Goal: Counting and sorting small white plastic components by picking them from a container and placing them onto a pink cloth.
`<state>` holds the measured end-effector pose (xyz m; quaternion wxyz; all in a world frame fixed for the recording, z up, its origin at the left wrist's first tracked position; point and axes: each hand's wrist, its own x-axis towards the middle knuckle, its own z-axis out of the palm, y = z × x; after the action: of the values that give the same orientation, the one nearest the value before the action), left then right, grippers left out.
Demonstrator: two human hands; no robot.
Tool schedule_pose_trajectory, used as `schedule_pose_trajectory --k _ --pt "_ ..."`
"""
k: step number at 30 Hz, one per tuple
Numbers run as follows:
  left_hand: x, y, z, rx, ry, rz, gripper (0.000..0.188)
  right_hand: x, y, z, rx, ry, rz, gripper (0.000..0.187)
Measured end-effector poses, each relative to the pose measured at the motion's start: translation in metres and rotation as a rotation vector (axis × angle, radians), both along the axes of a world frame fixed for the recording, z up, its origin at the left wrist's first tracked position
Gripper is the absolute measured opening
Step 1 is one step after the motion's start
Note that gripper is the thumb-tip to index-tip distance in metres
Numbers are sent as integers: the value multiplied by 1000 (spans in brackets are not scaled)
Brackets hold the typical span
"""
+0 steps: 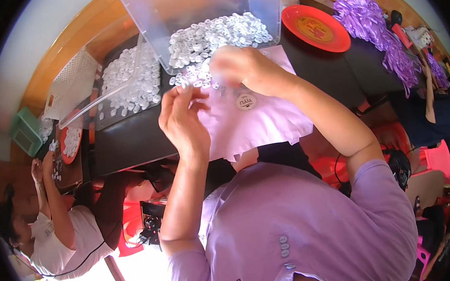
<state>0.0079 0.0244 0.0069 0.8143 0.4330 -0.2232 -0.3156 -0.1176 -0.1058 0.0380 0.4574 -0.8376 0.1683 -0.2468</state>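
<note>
My left hand (184, 120) is raised over the near side of the pile, its thumb and forefinger pinched on a small white oval piece (185, 86). My right hand (238, 69) is over the loose pieces in front of the tub. Motion blurs its fingers, so whether they hold anything is unclear. Beneath both hands a pink cloth (280, 115) with a round printed mark covers the table and hangs toward my lap. Loose white oval pieces with holes (197, 74) lie on its far part.
A clear plastic tub (149, 28) of white pieces stands tipped toward me. More white pieces (129, 76) lie in a clear tray to its left. Right of it are a red plate (332, 36) and purple ribbons (368, 23). A co-worker (66, 224) sits at left.
</note>
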Motion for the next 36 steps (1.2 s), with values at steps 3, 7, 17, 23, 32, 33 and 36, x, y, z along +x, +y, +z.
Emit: schedule_pose_trajectory --k 3,7,17,23,32,33,36 --pt "12 -31 15 -77 94 3 8 5 20 3 22 -12 38 7" --pt "5 -49 19 -78 194 0 8 19 32 -7 -127 -203 69 10" --pt "5 -39 -11 -83 30 -80 9 11 1 -11 178 -241 -108 15" --pt "-3 -31 -13 37 -50 -160 12 2 -22 -14 491 -282 -98 19" --pt "0 -33 -12 39 33 -215 10 -5 -20 -12 510 -288 -64 18" --pt "1 -33 -13 40 38 -218 10 -5 -20 -12 494 -269 -69 17" --pt "2 -33 -13 34 43 -216 9 -7 -23 -14 523 -237 -42 16"
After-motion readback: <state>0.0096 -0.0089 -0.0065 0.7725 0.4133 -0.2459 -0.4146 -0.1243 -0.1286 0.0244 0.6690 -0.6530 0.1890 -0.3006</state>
